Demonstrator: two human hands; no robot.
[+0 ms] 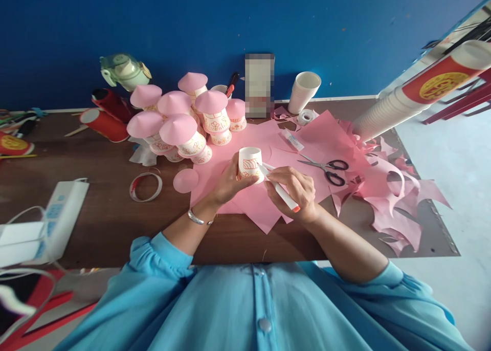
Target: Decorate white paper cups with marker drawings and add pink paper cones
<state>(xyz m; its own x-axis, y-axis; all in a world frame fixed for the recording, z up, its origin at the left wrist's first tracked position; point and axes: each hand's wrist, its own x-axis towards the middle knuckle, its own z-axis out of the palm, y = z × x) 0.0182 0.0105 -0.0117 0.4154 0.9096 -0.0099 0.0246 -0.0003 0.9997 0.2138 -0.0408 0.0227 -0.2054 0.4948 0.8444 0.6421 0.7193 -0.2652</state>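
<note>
1. Cup (250,162), small and white with orange lines drawn on it, is between the person's two hands, over the pink paper (261,213).
2. The left hand (230,183) is on the cup's left side. It is curled around the cup, with the thumb across the low front part.
3. The right hand (298,190) is just to the right of the cup. Its fingers and thumb pinch a white pen (283,193) with an orange end.
4. The pen's tip points left, at the orange lines. It is too small to tell if it touches them.
5. A pink paper circle (186,180) lies to the left of the left hand. A roll of tape (146,187) is past it, on the brown table (103,228).
6. Many drawn-on cups with pink pointy tops (192,145) stand together, up and left of the left hand.
7. Open scissors (326,168) with black handles lie to the right of the right hand, near pink scraps (399,220).
</note>
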